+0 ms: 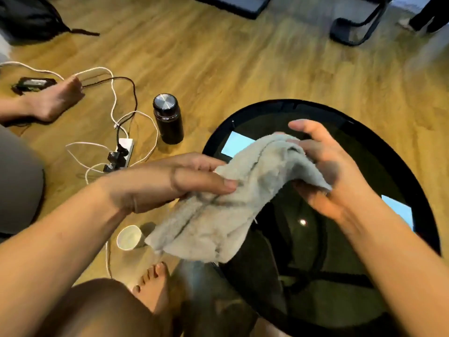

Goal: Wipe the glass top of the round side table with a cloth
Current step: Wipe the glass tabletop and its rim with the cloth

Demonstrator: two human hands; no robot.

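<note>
The left hand (184, 178) is pinching one end of the grey cloth (233, 198) while the right hand (325, 171) is gripping the other, holding it above the worktop (364, 147), off the glass.

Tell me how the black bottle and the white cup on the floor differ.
The black bottle stands upright with a shiny metal lid closing it; the white cup lies tipped on its side, its open mouth showing. The bottle is dark and tall, the cup pale and short. The bottle stands left of the round table, farther from the person; the cup lies near their foot. Both rest on the wooden floor.
</note>
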